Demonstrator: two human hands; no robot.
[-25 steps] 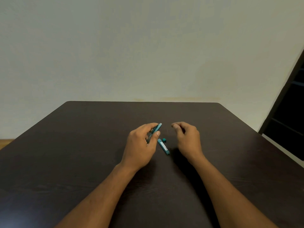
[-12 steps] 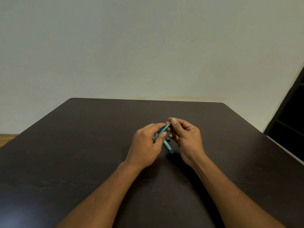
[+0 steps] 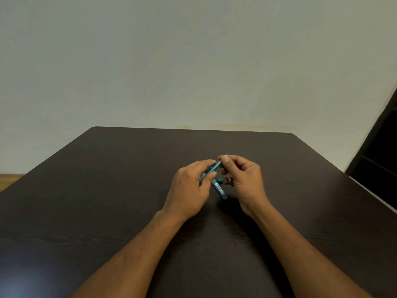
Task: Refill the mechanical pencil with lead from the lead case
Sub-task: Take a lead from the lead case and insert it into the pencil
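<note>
Over a dark table (image 3: 107, 190), the left hand (image 3: 189, 190) grips a teal mechanical pencil (image 3: 211, 169), angled up to the right. The right hand (image 3: 245, 179) pinches thumb and forefinger at its upper tip. The teal lead case (image 3: 220, 190) lies between the hands, a small cap (image 3: 219, 180) beside it

left hand (image 3: 189, 188): fingers curled, gripping | right hand (image 3: 242, 177): fingertips pinched

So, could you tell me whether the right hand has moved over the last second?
Yes: the right hand moved left, closing over the teal lead case toward the pencil.
</note>
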